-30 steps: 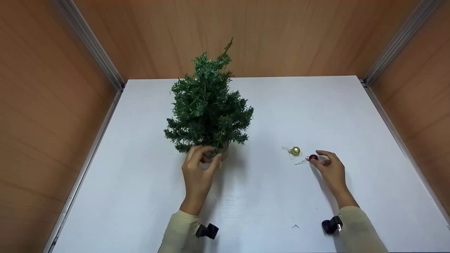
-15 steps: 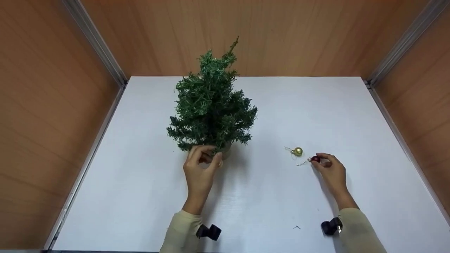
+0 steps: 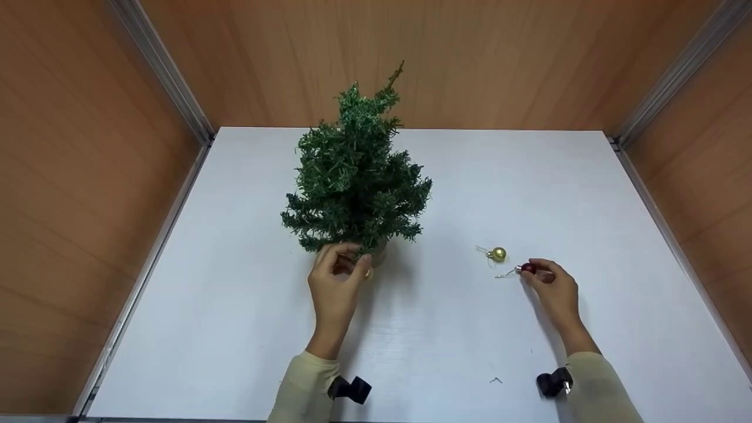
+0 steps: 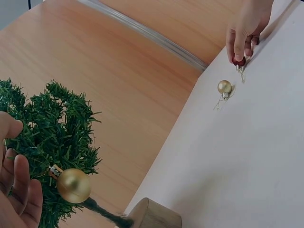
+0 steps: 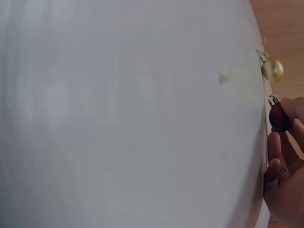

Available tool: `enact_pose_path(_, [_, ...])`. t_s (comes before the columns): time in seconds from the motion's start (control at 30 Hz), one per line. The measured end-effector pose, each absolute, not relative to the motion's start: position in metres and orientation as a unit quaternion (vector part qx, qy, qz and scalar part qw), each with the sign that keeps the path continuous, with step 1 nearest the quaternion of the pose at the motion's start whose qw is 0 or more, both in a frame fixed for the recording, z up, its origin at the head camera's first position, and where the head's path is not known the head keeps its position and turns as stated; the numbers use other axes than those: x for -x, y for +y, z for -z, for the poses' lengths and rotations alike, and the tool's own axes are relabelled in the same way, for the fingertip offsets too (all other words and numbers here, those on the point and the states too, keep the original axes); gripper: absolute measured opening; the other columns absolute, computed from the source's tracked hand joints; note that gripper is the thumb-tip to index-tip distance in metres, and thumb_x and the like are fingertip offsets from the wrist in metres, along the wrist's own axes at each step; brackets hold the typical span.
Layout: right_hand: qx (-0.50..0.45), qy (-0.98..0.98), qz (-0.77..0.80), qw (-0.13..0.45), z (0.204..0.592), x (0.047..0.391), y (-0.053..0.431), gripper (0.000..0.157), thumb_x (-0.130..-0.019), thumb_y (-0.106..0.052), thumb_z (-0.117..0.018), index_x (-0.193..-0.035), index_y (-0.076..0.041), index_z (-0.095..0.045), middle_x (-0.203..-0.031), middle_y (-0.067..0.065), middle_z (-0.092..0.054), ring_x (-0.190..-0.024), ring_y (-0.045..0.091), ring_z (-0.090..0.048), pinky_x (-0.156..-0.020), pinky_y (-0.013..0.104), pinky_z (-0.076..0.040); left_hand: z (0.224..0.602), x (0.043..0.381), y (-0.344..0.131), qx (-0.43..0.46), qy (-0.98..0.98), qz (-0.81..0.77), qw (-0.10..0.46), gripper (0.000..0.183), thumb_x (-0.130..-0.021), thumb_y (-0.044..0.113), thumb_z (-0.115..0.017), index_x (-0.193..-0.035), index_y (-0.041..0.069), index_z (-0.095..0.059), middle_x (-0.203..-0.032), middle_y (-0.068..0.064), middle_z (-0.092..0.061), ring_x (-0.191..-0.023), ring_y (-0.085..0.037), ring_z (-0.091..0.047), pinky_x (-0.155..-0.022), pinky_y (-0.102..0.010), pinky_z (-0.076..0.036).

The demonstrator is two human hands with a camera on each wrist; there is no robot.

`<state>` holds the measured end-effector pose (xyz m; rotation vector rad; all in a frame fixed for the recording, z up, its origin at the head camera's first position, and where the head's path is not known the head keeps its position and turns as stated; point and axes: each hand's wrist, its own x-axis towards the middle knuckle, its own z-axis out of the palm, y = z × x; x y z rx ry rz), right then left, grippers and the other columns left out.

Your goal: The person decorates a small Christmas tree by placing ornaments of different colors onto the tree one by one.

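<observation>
A small artificial Christmas tree (image 3: 358, 170) stands left of the middle of the white table. At its lower front branches is my left hand (image 3: 335, 288), thumb and fingers curled about a branch tip. Beside those fingers a gold bauble (image 4: 74, 185) hangs from the greenery; in the head view the hand mostly covers it. Over on the right, my right hand (image 3: 555, 294) pinches a dark red bauble (image 5: 279, 117) between thumb and fingertips, close to the tabletop. Its cap and loop point left. A second gold bauble (image 3: 498, 254) with a thread loop lies just beyond it.
Below the branches shows the tree's round wooden base (image 4: 159, 214). A tiny bent green scrap (image 3: 496, 380) lies near the table's front edge. Wood-grain panels (image 3: 470, 64) with metal edging enclose the white table (image 3: 446, 329) at the back and sides.
The head view has shifted slightly, moving the whole scene a little rightward in the frame. Both hands keep their places, the right one still pinching the red bauble.
</observation>
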<state>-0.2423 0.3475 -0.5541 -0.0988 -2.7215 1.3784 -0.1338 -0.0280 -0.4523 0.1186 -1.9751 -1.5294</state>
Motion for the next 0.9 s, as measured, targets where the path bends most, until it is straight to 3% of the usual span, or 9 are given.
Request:
enact_pose_path(0.23, [0.041, -0.875, -0.477, 0.071, 0.551, 0.237, 0.347, 0.041, -0.079, -0.036, -0.067, -0.112, -0.012, -0.062, -0.102, 0.003, -0.059, -0.083, 0.012, -0.053, -0.061, 0.016, -0.042, 0.451, 0.134, -0.029, -0.045, -0.746, 0.583, 0.317, 0.017, -0.079, 0.026, -0.07, -0.092, 0.018, -0.064, -0.086, 0.004, -0.054, -0.067, -0.015, -0.052, -0.06, -0.03, -0.045])
enact_pose_path(0.57, [0.025, -0.859, -0.498, 0.12, 0.543, 0.232, 0.34, 0.034, -0.078, -0.029, -0.07, -0.108, -0.014, -0.065, -0.102, 0.0, -0.06, -0.077, 0.011, -0.054, -0.059, 0.014, -0.042, 0.422, 0.123, -0.022, -0.048, -0.742, 0.585, 0.323, 0.013, -0.078, 0.005, -0.068, -0.09, 0.002, -0.063, -0.084, -0.007, -0.054, -0.068, -0.024, -0.052, -0.061, -0.034, -0.045])
enact_pose_path(0.9, [0.008, -0.858, -0.5, 0.12, 0.533, 0.226, 0.334, 0.036, -0.079, -0.033, -0.068, -0.11, -0.015, -0.064, -0.104, -0.001, -0.06, -0.08, 0.011, -0.052, -0.063, 0.018, -0.04, 0.42, 0.122, -0.024, -0.038, -0.738, 0.583, 0.338, 0.011, -0.079, 0.004, -0.067, -0.089, 0.002, -0.062, -0.083, -0.005, -0.054, -0.067, -0.024, -0.052, -0.059, -0.032, -0.045])
